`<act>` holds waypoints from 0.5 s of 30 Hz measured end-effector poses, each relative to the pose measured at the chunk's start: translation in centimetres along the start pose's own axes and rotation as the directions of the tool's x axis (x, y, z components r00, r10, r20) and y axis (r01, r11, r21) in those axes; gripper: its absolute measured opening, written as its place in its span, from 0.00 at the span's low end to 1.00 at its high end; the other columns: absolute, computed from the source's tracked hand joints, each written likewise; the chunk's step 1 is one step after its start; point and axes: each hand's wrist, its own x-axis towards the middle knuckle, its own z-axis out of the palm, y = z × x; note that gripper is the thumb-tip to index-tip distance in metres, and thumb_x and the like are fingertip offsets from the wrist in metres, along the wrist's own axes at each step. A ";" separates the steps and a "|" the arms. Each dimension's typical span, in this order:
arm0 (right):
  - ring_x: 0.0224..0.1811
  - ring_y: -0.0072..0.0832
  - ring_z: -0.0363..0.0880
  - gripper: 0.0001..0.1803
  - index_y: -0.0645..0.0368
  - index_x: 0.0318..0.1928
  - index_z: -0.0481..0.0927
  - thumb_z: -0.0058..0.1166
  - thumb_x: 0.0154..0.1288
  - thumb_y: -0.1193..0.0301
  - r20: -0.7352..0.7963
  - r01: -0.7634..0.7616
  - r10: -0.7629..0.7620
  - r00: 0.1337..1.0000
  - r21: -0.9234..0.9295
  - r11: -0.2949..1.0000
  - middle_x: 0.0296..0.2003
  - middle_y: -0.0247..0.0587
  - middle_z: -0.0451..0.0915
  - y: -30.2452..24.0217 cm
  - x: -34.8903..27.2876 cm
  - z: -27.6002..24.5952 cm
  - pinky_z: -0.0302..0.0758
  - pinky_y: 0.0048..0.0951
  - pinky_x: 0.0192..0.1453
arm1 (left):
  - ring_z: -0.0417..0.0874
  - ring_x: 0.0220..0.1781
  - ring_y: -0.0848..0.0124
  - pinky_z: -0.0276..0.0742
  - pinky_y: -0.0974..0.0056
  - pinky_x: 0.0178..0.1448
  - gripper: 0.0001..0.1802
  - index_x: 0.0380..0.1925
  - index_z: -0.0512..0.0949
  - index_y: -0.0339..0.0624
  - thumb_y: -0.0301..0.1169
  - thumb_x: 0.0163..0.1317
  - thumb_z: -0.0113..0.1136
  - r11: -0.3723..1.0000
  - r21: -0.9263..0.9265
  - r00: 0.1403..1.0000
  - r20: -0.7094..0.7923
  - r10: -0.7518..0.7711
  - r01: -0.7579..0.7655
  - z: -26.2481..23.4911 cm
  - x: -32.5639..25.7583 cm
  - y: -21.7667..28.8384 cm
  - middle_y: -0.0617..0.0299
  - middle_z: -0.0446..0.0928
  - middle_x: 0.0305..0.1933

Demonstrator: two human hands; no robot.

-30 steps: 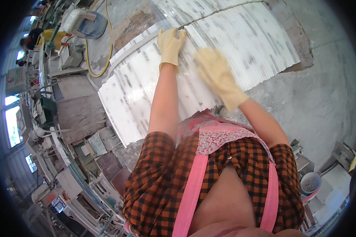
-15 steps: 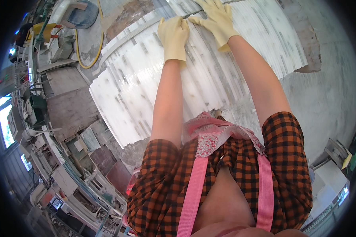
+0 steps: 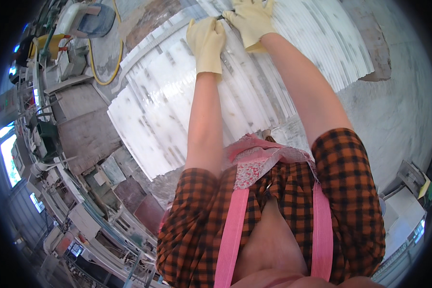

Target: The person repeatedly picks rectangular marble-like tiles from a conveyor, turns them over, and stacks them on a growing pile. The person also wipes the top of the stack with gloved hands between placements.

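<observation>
White strips: the long white strips point(image 3: 153, 110) with gray marks lie side by side from the middle to the top of the frame.
Left hand: the left hand point(image 3: 206, 44), in a cream glove, is on the strips at the top middle, fingers bent; I cannot tell if it grips one.
Right hand: the right hand point(image 3: 250, 23), in a cream glove too, is just beside it, thumb and fingers spread on the strips.
Clothes: a checked shirt point(image 3: 345, 177) and a pink apron point(image 3: 252, 168) fill the bottom middle.
Hose: a yellow hose point(image 3: 90, 62) bends at the upper left.
Tub: a blue-gray tub point(image 3: 97, 21) sits near it.
Floor: gray floor point(image 3: 398, 105) at the right.
</observation>
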 end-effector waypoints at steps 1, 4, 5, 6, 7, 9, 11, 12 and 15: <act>0.79 0.50 0.48 0.40 0.51 0.75 0.62 0.42 0.69 0.44 -0.032 0.052 -0.051 0.998 0.008 0.999 0.75 0.51 0.58 0.2 0.2 0.4 0.34 0.61 0.79 | 0.82 0.34 0.53 0.69 0.47 0.68 0.14 0.22 0.82 0.42 0.36 0.61 0.53 1.000 0.007 0.999 -0.039 0.020 -0.020 0.1 0.1 -0.1 0.55 0.83 0.28; 0.76 0.50 0.56 0.33 0.56 0.71 0.68 0.39 0.73 0.50 -0.269 0.275 -0.283 0.921 -0.067 0.959 0.72 0.54 0.64 1.6 -0.2 1.6 0.45 0.58 0.78 | 0.83 0.34 0.53 0.70 0.45 0.66 0.14 0.22 0.82 0.43 0.36 0.60 0.53 0.999 0.008 0.997 -0.072 0.034 -0.034 0.4 0.1 -0.5 0.54 0.83 0.28; 0.74 0.49 0.59 0.31 0.56 0.70 0.69 0.41 0.73 0.52 -0.256 0.266 -0.216 0.942 0.183 0.946 0.70 0.54 0.66 2.1 -0.2 1.5 0.49 0.54 0.77 | 0.83 0.35 0.53 0.70 0.45 0.66 0.14 0.23 0.83 0.43 0.36 0.60 0.53 1.000 -0.001 0.997 -0.079 0.021 -0.021 0.5 0.1 -0.6 0.54 0.83 0.28; 0.73 0.48 0.62 0.29 0.57 0.68 0.70 0.43 0.73 0.55 -0.231 0.227 -0.139 0.963 0.416 0.881 0.68 0.54 0.68 2.8 0.1 0.9 0.54 0.50 0.76 | 0.83 0.35 0.53 0.71 0.45 0.66 0.14 0.23 0.83 0.43 0.36 0.60 0.53 1.000 -0.011 0.998 -0.065 0.015 -0.016 0.5 0.2 -0.6 0.54 0.84 0.28; 0.71 0.47 0.65 0.28 0.57 0.67 0.72 0.45 0.74 0.57 -0.200 0.186 -0.076 0.977 0.619 0.763 0.66 0.54 0.71 3.5 0.4 -0.2 0.58 0.46 0.76 | 0.83 0.35 0.53 0.71 0.45 0.65 0.14 0.23 0.83 0.44 0.36 0.60 0.53 1.000 -0.013 0.999 -0.036 0.012 -0.013 0.5 0.2 -0.6 0.53 0.84 0.28; 0.68 0.46 0.69 0.25 0.58 0.65 0.74 0.48 0.73 0.60 -0.404 0.333 -0.104 0.909 0.553 0.764 0.63 0.53 0.74 3.0 2.1 -3.3 0.62 0.41 0.73 | 0.83 0.36 0.53 0.70 0.47 0.66 0.14 0.23 0.83 0.43 0.36 0.61 0.53 1.000 -0.002 0.999 -0.036 0.015 -0.015 0.3 0.2 -0.4 0.53 0.84 0.28; 0.67 0.47 0.70 0.23 0.58 0.64 0.75 0.49 0.73 0.64 -0.574 0.486 -0.187 0.797 0.426 0.763 0.61 0.52 0.76 0.9 4.8 -7.0 0.63 0.40 0.73 | 0.83 0.37 0.53 0.69 0.48 0.67 0.14 0.24 0.83 0.43 0.36 0.61 0.53 0.999 0.035 1.000 -0.030 0.002 -0.001 -0.1 0.2 0.0 0.53 0.84 0.28; 0.67 0.48 0.70 0.22 0.58 0.64 0.75 0.49 0.73 0.66 -0.636 0.559 -0.259 0.727 0.329 0.762 0.61 0.52 0.76 -0.3 6.1 -8.7 0.62 0.41 0.73 | 0.84 0.38 0.54 0.68 0.49 0.68 0.14 0.24 0.83 0.44 0.36 0.61 0.53 1.000 -0.010 0.999 -0.027 -0.026 0.026 -0.2 0.1 0.2 0.53 0.84 0.29; 0.68 0.46 0.69 0.22 0.58 0.65 0.74 0.49 0.73 0.68 -0.738 0.758 -0.372 0.564 0.283 0.588 0.61 0.53 0.76 -3.4 6.3 -10.0 0.61 0.40 0.74 | 0.83 0.38 0.54 0.67 0.49 0.69 0.12 0.25 0.83 0.44 0.34 0.60 0.52 0.997 -0.050 0.999 -0.003 -0.052 0.052 -0.3 0.1 0.3 0.54 0.84 0.29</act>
